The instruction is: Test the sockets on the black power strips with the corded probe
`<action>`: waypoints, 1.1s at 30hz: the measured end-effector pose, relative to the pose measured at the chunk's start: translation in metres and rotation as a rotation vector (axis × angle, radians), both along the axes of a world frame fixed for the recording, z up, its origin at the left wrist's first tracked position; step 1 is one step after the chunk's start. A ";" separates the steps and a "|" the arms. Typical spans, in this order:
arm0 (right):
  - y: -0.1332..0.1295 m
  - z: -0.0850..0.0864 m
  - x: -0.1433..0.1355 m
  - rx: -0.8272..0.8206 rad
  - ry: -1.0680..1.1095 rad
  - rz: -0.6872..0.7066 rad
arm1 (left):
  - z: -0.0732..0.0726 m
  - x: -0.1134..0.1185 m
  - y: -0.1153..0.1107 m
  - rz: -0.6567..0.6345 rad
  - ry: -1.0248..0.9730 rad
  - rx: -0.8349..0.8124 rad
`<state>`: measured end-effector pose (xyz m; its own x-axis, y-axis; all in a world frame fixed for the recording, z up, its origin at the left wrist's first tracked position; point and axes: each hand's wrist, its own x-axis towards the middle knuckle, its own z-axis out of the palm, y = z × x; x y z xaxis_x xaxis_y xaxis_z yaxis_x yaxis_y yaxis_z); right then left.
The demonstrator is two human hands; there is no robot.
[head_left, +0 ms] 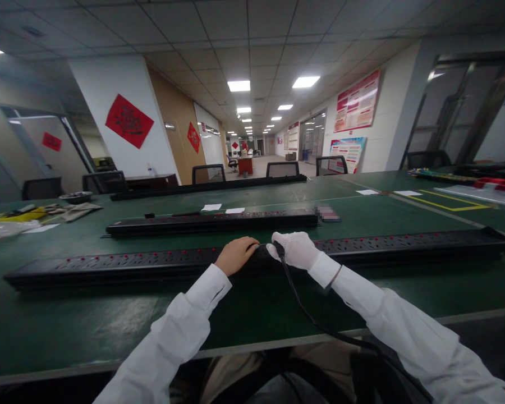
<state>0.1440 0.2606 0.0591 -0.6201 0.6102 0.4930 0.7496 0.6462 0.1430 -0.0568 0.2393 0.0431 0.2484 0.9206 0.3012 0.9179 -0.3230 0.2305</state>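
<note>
A long black power strip [151, 262] with red switches or lights lies across the green table in front of me. My left hand [235, 255], bare, rests over the middle of this strip with its fingers curled together at the top face; a small bluish spot shows by the fingertips. Just to the right, my right hand [297, 249] in a white glove is closed around a black plug [279, 248]. A black cable [297, 294] runs from the plug down past the table edge towards my lap. Whether the plug's pins sit in a socket is hidden.
Behind lies a shorter black strip [214, 222], with another long one [210, 188] farther back. Paper slips [234, 211] lie between them. A yellow item and cloths [78, 211] are at the left, and a red-and-white item [499, 184] at the right. Chairs [208, 174] stand beyond.
</note>
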 end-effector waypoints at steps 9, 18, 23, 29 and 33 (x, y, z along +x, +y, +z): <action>-0.001 0.000 -0.001 0.007 0.007 -0.017 | 0.001 0.000 0.000 0.010 -0.010 -0.017; 0.001 0.000 0.000 0.015 0.008 0.007 | 0.000 0.000 0.000 0.002 -0.009 -0.001; 0.000 0.000 0.000 0.011 0.002 -0.009 | 0.001 0.001 0.000 0.015 -0.008 -0.016; 0.000 0.000 0.000 0.008 0.003 0.000 | 0.002 0.001 -0.001 0.012 -0.010 -0.006; 0.000 -0.001 0.000 0.010 0.017 0.003 | 0.000 0.001 0.000 0.011 -0.009 -0.001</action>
